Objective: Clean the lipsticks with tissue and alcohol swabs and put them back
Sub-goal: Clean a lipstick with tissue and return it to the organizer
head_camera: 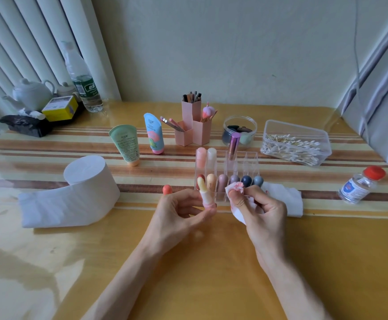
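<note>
A glossy yellow wooden table (188, 273) fills the near view, and brown and cream stripes cross it where the clear organiser (250, 158) stands with capped lipsticks in its slots. Just in front of the organiser, the left hand (179, 211) pinches an uncapped lipstick (203, 190) upright by its base. The right hand (264, 211) grips a pink-stained tissue (234, 189) just beside the lipstick.

A coral cap (167, 189) stands just left of the organiser, and a paper roll (84, 181) sits farther left. A second tissue (283, 199) lies at the organiser's right. Well to the right is a red-capped bottle (359, 184), its blue label too small to read.

Behind the organiser are a pink holder (190, 128), a swab box (294, 144) and two tubes (126, 144) with unreadable print. Far back left, a water bottle (83, 82) with a green label stands by a pale curtain (38, 42). A plain wall (234, 54) rises behind.
</note>
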Demonstrator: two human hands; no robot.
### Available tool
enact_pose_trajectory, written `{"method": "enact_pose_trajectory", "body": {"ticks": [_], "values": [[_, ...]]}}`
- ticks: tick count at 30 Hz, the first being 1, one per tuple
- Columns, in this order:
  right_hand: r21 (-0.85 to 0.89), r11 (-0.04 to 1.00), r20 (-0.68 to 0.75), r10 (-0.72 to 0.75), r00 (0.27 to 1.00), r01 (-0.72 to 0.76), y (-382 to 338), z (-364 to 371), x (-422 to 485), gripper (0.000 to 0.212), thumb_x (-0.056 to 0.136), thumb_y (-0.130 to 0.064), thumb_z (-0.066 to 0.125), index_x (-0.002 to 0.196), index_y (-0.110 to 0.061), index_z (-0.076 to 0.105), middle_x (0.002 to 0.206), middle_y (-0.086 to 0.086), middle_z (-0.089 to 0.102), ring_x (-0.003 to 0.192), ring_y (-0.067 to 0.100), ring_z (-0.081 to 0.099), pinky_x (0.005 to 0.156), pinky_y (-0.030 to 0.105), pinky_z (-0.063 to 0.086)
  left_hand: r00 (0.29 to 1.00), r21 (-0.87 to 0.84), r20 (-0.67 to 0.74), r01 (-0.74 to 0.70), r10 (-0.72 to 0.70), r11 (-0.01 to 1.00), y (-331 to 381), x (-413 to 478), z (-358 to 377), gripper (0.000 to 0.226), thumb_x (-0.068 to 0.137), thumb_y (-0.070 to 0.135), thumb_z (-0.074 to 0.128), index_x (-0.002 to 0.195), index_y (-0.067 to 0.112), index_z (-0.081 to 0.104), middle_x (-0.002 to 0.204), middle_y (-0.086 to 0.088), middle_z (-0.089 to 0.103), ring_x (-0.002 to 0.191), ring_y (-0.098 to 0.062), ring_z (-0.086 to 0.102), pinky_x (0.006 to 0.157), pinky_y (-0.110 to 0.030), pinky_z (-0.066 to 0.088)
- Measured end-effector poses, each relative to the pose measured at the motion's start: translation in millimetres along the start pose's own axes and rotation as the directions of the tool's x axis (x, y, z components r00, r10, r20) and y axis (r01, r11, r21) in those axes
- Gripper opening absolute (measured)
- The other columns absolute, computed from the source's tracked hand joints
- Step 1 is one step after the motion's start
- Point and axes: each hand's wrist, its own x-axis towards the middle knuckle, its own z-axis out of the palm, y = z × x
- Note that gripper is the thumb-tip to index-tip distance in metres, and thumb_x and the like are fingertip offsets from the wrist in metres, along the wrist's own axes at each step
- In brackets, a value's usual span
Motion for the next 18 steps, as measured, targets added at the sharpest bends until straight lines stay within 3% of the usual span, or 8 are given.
{"method": "enact_pose_trajectory", "body": {"ticks": [2, 6, 10, 11, 14, 16, 18], "values": [[0.035, 0.999, -0.027, 0.004, 1.000, -0.003, -2, 0, 1, 0.007, 0.081, -0.025, 0.081, 0.085, -0.020, 0.084, 0.086, -0.005, 0.081, 0.084, 0.002, 0.073, 0.075, 0.016, 0.055, 1.000, 0.056, -0.001, 0.008, -0.008, 0.998, 1, 1, -10, 0.018, 0.087, 0.017, 0.084, 0.104, 0.013, 0.078, 0.098, -0.002, 0.080, 0.089, -0.023, 0.078, 0.083, -0.039, 0.063], [0.047, 0.999, -0.035, 0.011, 0.999, -0.010, -4, 2, 0, 0.010, 0.081, -0.024, 0.080, 0.088, -0.016, 0.083, 0.085, -0.007, 0.080, 0.083, 0.002, 0.073, 0.073, 0.014, 0.054, 0.997, 0.299, -0.038, -0.049, 0.063, 0.953, -2, 0, -25, 0.020, 0.080, 0.033, 0.089, 0.097, 0.026, 0.081, 0.100, 0.008, 0.077, 0.075, -0.014, 0.070, 0.061, -0.027, 0.053], [0.066, 0.997, -0.048, 0.031, 0.998, -0.028, -5, 2, 1, 0.010, 0.082, -0.023, 0.080, 0.088, -0.015, 0.083, 0.087, -0.005, 0.080, 0.083, 0.003, 0.073, 0.073, 0.016, 0.055, 0.964, 0.287, -0.250, -0.012, 0.087, 0.958, -6, -7, -32, 0.016, 0.079, 0.033, 0.089, 0.092, 0.028, 0.081, 0.089, 0.004, 0.076, 0.063, -0.023, 0.062, 0.056, -0.037, 0.048], [0.060, 0.998, -0.050, 0.029, 0.998, -0.025, -5, 2, 0, 0.010, 0.082, -0.022, 0.080, 0.088, -0.014, 0.083, 0.085, -0.006, 0.080, 0.082, 0.002, 0.073, 0.072, 0.015, 0.055, 0.944, 0.315, -0.307, -0.022, 0.123, 0.949, -8, -6, -37, 0.017, 0.079, 0.034, 0.089, 0.092, 0.029, 0.080, 0.087, 0.003, 0.075, 0.064, -0.022, 0.059, 0.058, -0.037, 0.046], [0.041, 0.999, -0.043, 0.034, 0.998, -0.033, -4, 3, -1, 0.012, 0.083, -0.023, 0.081, 0.089, -0.013, 0.083, 0.087, -0.004, 0.080, 0.084, 0.004, 0.073, 0.074, 0.018, 0.056, 0.894, 0.424, -0.384, -0.050, 0.229, 0.904, -9, 4, -44, 0.023, 0.074, 0.040, 0.090, 0.095, 0.038, 0.079, 0.094, 0.007, 0.066, 0.080, -0.006, 0.057, 0.068, -0.016, 0.043], [0.038, 0.998, -0.041, 0.045, 0.998, -0.043, -4, 2, -1, 0.012, 0.084, -0.024, 0.081, 0.090, -0.014, 0.084, 0.092, -0.001, 0.081, 0.088, 0.008, 0.075, 0.076, 0.020, 0.057, 0.893, 0.471, -0.376, -0.046, 0.247, 0.881, -8, 14, -43, 0.030, 0.073, 0.037, 0.092, 0.094, 0.049, 0.074, 0.105, 0.005, 0.062, 0.098, -0.004, 0.059, 0.076, -0.008, 0.045], [0.037, 0.998, -0.046, 0.052, 0.998, -0.050, -4, 2, -1, 0.011, 0.084, -0.025, 0.081, 0.089, -0.016, 0.085, 0.093, 0.002, 0.081, 0.090, 0.011, 0.076, 0.077, 0.021, 0.058, 0.912, 0.483, -0.341, -0.037, 0.227, 0.875, -13, 25, -43, 0.034, 0.072, 0.033, 0.093, 0.092, 0.050, 0.072, 0.108, 0.004, 0.061, 0.103, 0.001, 0.058, 0.076, -0.004, 0.047]]}}
